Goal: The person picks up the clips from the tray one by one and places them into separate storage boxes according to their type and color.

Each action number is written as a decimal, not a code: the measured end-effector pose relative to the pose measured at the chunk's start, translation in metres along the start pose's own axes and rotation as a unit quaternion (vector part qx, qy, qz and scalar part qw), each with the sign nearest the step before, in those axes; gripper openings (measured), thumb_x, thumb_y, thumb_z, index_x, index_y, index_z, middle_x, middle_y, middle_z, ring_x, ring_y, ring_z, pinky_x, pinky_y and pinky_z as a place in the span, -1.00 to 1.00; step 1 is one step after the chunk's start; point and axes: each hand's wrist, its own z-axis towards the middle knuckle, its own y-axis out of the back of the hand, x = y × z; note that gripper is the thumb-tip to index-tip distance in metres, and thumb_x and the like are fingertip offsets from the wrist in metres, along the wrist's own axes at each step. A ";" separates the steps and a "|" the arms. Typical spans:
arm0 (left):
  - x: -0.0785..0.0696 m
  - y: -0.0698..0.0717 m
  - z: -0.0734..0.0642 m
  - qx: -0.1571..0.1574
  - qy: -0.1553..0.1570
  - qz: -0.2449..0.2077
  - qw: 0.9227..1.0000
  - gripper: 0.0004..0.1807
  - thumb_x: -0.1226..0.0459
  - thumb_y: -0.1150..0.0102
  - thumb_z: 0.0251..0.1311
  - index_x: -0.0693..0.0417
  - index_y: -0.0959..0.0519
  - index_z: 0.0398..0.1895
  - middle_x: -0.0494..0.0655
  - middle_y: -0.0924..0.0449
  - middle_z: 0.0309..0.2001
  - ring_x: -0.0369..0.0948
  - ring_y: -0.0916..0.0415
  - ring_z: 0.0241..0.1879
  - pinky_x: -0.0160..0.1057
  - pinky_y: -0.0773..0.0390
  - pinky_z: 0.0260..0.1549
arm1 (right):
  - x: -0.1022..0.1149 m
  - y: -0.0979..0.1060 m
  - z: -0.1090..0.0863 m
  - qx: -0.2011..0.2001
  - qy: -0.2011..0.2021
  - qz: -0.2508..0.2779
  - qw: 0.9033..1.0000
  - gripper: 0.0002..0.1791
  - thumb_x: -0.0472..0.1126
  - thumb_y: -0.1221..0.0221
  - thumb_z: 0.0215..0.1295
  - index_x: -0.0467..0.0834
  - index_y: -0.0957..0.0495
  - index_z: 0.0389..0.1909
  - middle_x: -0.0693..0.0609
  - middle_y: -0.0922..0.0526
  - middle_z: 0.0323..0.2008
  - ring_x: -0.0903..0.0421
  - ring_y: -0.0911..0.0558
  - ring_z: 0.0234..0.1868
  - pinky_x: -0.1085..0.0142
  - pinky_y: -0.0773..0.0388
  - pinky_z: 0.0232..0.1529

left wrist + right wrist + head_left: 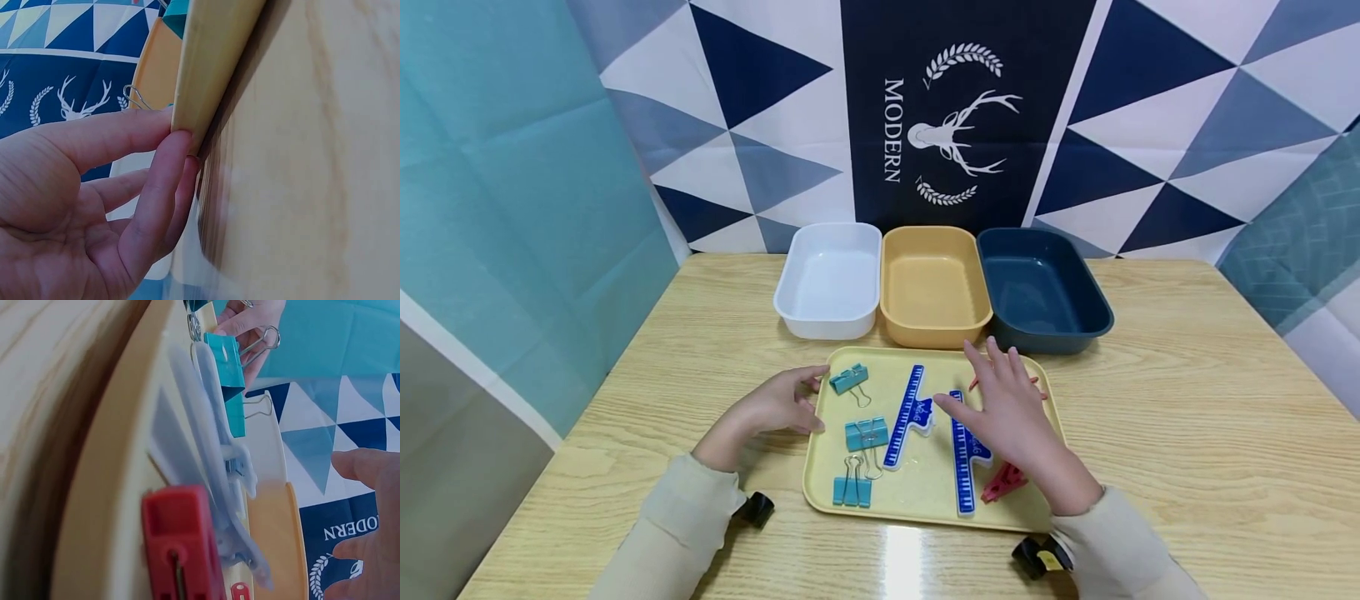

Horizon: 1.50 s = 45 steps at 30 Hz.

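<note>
A pale yellow tray (917,504) lies on the table, its left rim pinched between the thumb and fingers of my left hand (778,404). Over the tray's right part hovers my right hand (1015,421), fingers spread and holding nothing. Teal binder clips lie at the tray's left: one at the back (848,379), one in the middle (867,433), one in front (852,492). Two blue ruler-edged clips (901,429) lie slanted nearer the middle; the right one is partly under my right hand. A red clip (178,544) lies beside it, and more red parts are mostly hidden behind that hand.
Behind the tray stand a white bin (827,283), a yellow bin (936,287) and a dark blue bin (1045,292) side by side. A patterned cloth (767,75) hangs behind them. The wooden table (1187,417) extends to both sides.
</note>
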 end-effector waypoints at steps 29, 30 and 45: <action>-0.002 0.000 -0.001 0.005 0.001 0.010 1.000 -0.06 0.60 -0.31 -0.16 0.20 -0.14 0.39 0.14 -0.31 0.00 -0.15 -0.45 -0.39 -0.24 -0.65 -0.42 | 0.018 -0.012 0.003 -0.009 0.014 0.007 1.000 -0.06 0.30 -0.08 0.18 -0.13 -0.03 0.43 -0.30 0.12 0.40 -0.33 0.22 0.37 -0.35 0.16 0.25; -0.002 0.000 -0.001 0.004 0.002 0.010 1.000 -0.06 0.60 -0.32 -0.16 0.20 -0.15 0.39 0.14 -0.31 0.00 -0.15 -0.45 -0.39 -0.24 -0.65 -0.42 | 0.019 -0.012 0.003 -0.008 0.015 0.008 1.000 -0.06 0.30 -0.08 0.18 -0.13 -0.03 0.43 -0.30 0.12 0.40 -0.32 0.22 0.37 -0.35 0.16 0.25; -0.003 0.000 -0.002 0.013 -0.012 -0.010 1.000 -0.06 0.65 -0.27 -0.18 0.28 -0.13 0.38 0.15 -0.32 -0.03 -0.17 -0.47 -0.47 -0.22 -0.66 -0.43 | 0.028 -0.018 0.006 0.000 0.015 0.013 1.000 -0.04 0.37 -0.04 0.16 -0.07 -0.01 0.45 -0.26 0.12 0.41 -0.32 0.21 0.37 -0.36 0.14 0.24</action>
